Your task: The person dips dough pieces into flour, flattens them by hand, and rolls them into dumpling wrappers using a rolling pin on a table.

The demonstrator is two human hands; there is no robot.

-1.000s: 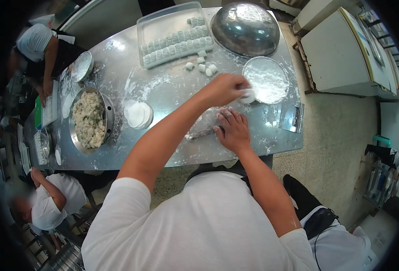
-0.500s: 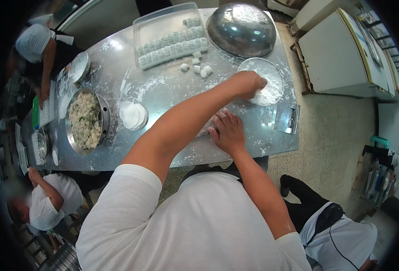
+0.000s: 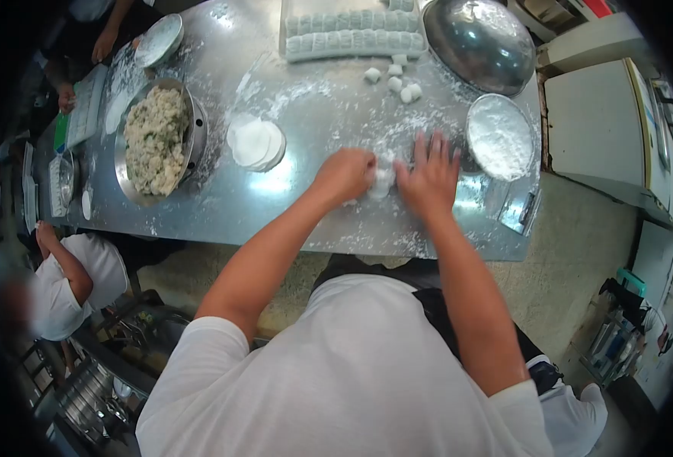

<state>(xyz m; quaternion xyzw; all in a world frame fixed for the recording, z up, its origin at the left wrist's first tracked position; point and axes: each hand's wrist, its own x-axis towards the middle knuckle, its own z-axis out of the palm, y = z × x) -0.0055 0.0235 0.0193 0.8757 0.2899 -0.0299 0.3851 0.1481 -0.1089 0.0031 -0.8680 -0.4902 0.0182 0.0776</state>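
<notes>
My left hand [image 3: 345, 175] is closed just above the steel table, its fingertips at the edge of a small white floured piece [image 3: 382, 183], probably dough. What those fingers hold, if anything, is hidden. To the right of that piece my right hand [image 3: 431, 175] lies palm down with its fingers stretched out; what is under the palm cannot be seen. Beyond the hands sit several small white dough pieces [image 3: 395, 84]. A bowl of white flour [image 3: 500, 137] stands right of my right hand. Left of my left hand lies a stack of round white wrappers [image 3: 257, 143].
A large pan of pale filling with green bits [image 3: 153, 145] stands at the left. At the back are a clear tray of white dough rolls [image 3: 351, 46] and an upturned metal bowl [image 3: 481, 46]. A metal scraper [image 3: 517, 209] lies near the right edge. Other people work at left.
My left hand has left the flour bowl and come back to the table, left of my right hand. My right hand has its fingers pointing forward. The view has shifted.
</notes>
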